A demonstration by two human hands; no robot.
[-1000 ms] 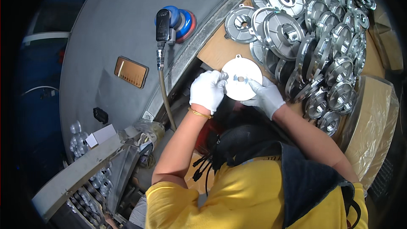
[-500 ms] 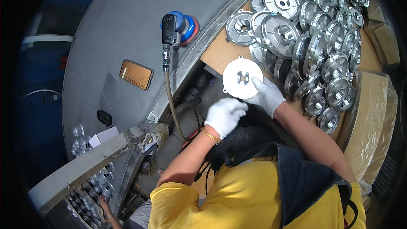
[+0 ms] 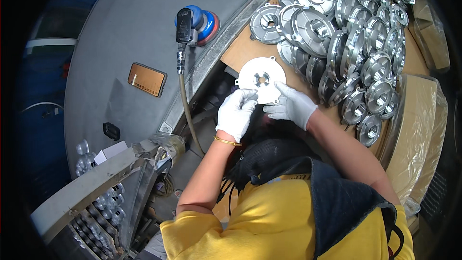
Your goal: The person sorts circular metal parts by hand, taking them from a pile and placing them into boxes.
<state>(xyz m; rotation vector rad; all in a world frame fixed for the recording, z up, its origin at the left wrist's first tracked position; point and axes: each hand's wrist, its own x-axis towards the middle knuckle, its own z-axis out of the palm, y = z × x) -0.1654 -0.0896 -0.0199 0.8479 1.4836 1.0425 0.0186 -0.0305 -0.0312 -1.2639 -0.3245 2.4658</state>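
A round metal end cover (image 3: 250, 73) with small lugs on its rim and a bored hub in the middle is held up between my two white-gloved hands. My left hand (image 3: 236, 112) pinches its lower left edge. On the lower right edge, my right hand (image 3: 294, 106) grips with the thumb over the face and the fingers behind. Just beyond, a large heap of similar metal covers (image 3: 315, 31) lies on brown board, some tilted and leaning on one another.
A blue sander (image 3: 198, 25) with a hose (image 3: 186, 103) rests on the grey table (image 3: 139, 14), beside a phone (image 3: 147, 80) and a small black object (image 3: 111, 131). Plastic-wrapped cardboard (image 3: 416, 130) stands at right. More metal parts (image 3: 109, 204) sit at lower left.
My left hand has come up and taken hold of the cover's edge. The cover has turned a little in my hands. The other person's hand at lower left has gone from view.
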